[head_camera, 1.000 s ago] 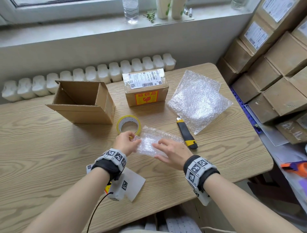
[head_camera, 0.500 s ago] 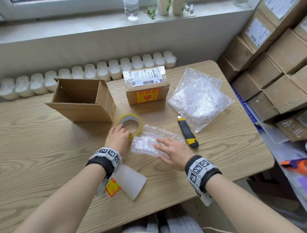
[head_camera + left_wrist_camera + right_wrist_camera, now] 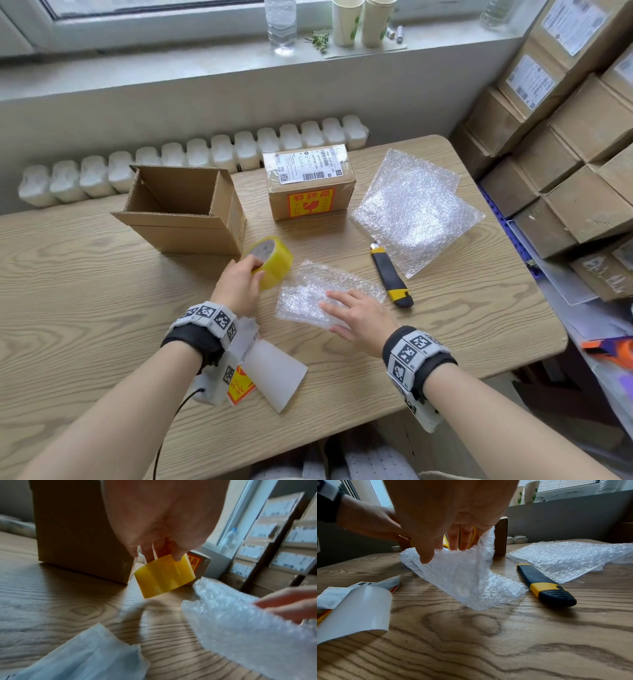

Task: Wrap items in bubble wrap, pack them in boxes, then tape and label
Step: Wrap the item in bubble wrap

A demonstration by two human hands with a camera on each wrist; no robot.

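The left hand [image 3: 239,284] grips the yellow tape roll [image 3: 274,262], tilted off the worktop [image 3: 85,291]; the right hand [image 3: 356,317], fingers straight, presses the bubble-wrapped bundle [image 3: 308,291] flat.

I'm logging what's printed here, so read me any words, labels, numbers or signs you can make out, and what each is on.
Sealed box, white shipping label: barcode and QR code, print too small to read.
Sealed box, orange-yellow sticker: red characters and a broken-glass symbol, too blurred to quote.
Sticker under the left wrist: red characters, partly hidden, unreadable.
Stacked boxes, labels: too small.
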